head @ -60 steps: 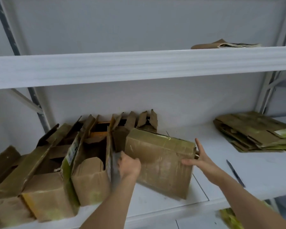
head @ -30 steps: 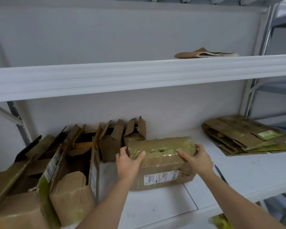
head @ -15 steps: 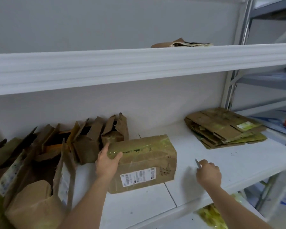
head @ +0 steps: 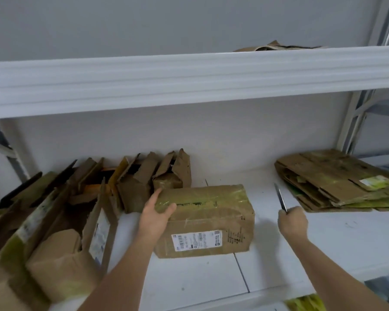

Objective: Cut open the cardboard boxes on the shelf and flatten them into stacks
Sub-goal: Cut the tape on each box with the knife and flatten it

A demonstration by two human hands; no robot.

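Note:
A closed brown cardboard box (head: 211, 221), taped along its top and with a white label on its front, lies on the white shelf (head: 323, 254). My left hand (head: 156, 213) holds its upper left corner, thumb on top and fingers along the left end. My right hand (head: 292, 223) is to the right of the box, clear of it, and grips a knife (head: 280, 199) whose thin blade points up and away. A stack of flattened boxes (head: 337, 182) lies at the right of the shelf.
Several opened, upright cardboard boxes (head: 61, 221) crowd the left of the shelf, reaching the back wall. The upper shelf (head: 189, 81) overhangs close above, with flattened cardboard (head: 279, 47) on it. A metal upright (head: 350, 122) stands at the right.
I turned the box flat with both hands and set it on the shelf. My right hand then let go, took the knife from the shelf and raised it.

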